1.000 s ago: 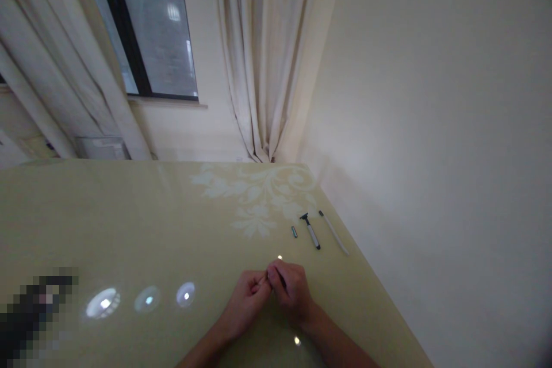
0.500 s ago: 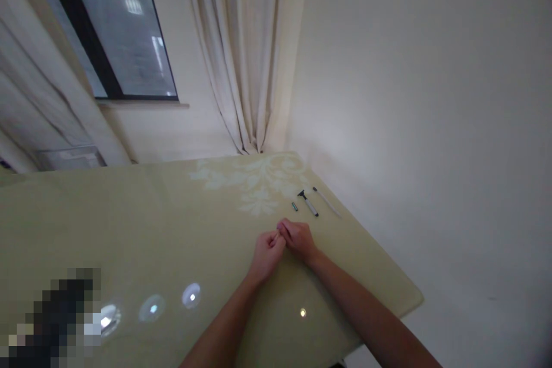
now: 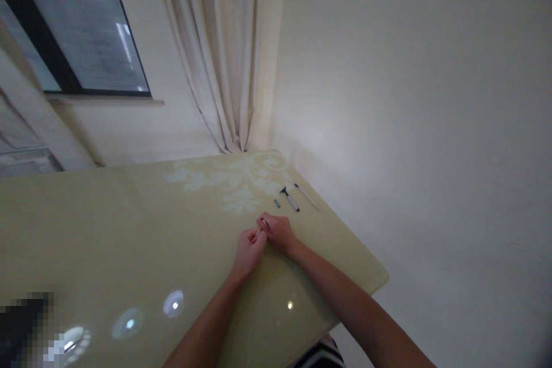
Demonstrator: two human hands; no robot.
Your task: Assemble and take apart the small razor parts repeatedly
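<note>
My left hand (image 3: pixel 247 247) and my right hand (image 3: pixel 278 232) rest together on the yellow-green table (image 3: pixel 129 224), fingertips pinched against each other. Something tiny sits between the fingers; it is too small to name. Just beyond the hands lie a razor (image 3: pixel 289 198) with a black head and white handle, a small dark cap-like piece (image 3: pixel 276 203) to its left, and a thin white stick (image 3: pixel 307 196) to its right.
The table's right edge and near corner (image 3: pixel 379 282) run close to my right forearm, with a bare wall beyond. A curtain (image 3: pixel 224 52) hangs behind the far edge. A blurred dark object (image 3: pixel 26 328) sits at the near left.
The camera has swung and pulled back, so my hands and the razor appear farther and more leftward. Both hands stay pinched together; my arms look more stretched out.
</note>
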